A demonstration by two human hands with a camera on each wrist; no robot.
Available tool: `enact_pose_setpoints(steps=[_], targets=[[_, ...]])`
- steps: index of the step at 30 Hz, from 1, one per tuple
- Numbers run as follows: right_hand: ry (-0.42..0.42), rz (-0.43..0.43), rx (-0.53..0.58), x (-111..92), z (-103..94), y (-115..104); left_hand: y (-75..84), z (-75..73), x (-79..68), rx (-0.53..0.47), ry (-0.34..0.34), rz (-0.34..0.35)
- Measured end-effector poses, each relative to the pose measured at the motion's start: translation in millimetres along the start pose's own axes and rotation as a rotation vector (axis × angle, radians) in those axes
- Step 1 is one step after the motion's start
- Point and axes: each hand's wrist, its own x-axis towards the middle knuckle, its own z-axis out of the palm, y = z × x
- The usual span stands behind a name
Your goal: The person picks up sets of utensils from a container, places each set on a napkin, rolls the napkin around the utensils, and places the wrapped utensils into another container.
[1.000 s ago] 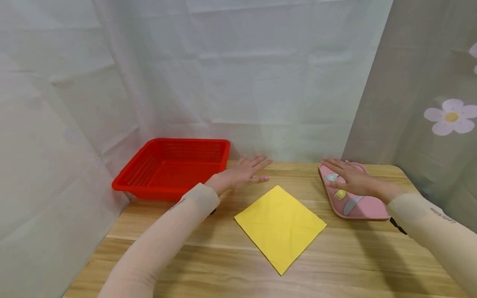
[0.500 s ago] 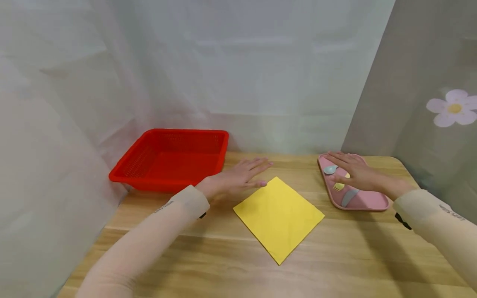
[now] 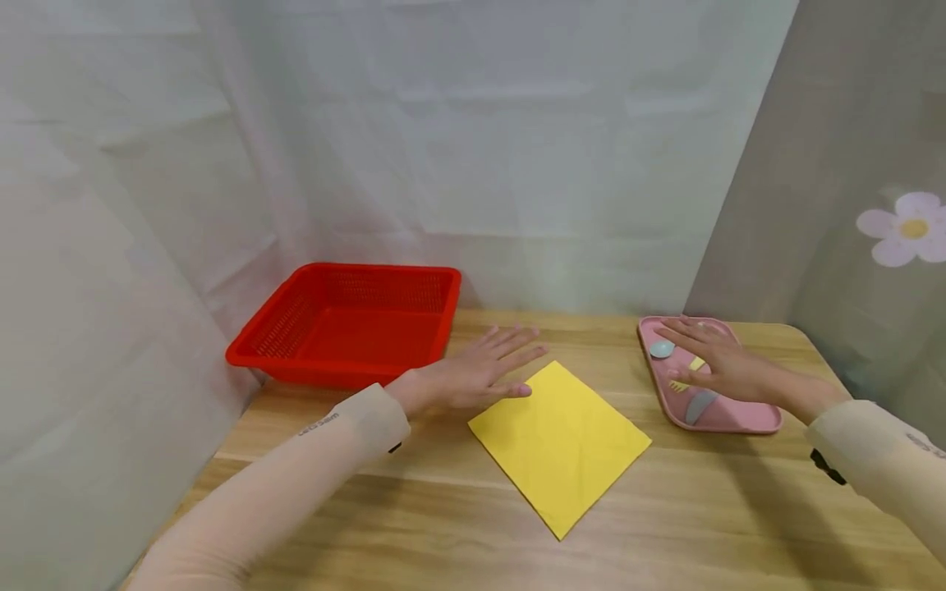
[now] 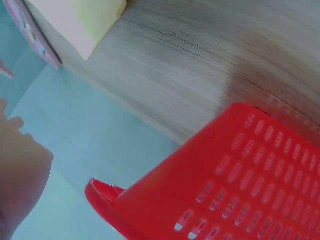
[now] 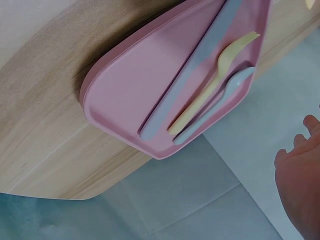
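My left hand hovers with fingers spread between the red basket and a yellow square cloth or napkin, holding nothing. The square lies flat, one corner toward me. Over a pink tray at the right, my right hand is held with straight fingers, also holding nothing. On that tray lie a grey knife, a yellow fork and a pale blue spoon, side by side. In the head view the right hand hides part of them.
A red plastic basket with slotted walls stands at the back left of the wooden table. Pale curtains hang behind and at the sides; the right one bears a flower print.
The head view has shifted slightly. The left hand has drifted a little toward me and the right hand slightly to the right. The basket, the yellow square and the tray stay in place.
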Motion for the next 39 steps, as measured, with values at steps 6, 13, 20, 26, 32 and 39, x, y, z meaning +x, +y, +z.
enact_pose_setpoints(steps=[6,13,20,26,32,39], targets=[[0.02,-0.014,0.036,-6.2,1.7,1.7,3.0,5.4,-5.2,0.04,-0.019,0.044],[0.015,0.009,0.066,-12.4,-1.7,5.5,6.8,10.7,-13.6,-0.008,-0.034,0.055],[0.015,0.026,0.073,-19.7,-2.6,11.8,6.3,17.2,-18.5,-0.023,-0.039,0.072],[0.048,0.015,0.044,-27.7,3.0,18.0,4.7,25.8,-26.8,-0.005,-0.046,0.088],[0.052,0.008,0.075,-32.6,2.3,25.3,0.8,31.4,-34.5,0.009,-0.052,0.076],[0.079,-0.019,0.029,-36.4,2.0,37.4,-7.2,36.9,-38.2,0.033,-0.059,0.095]])
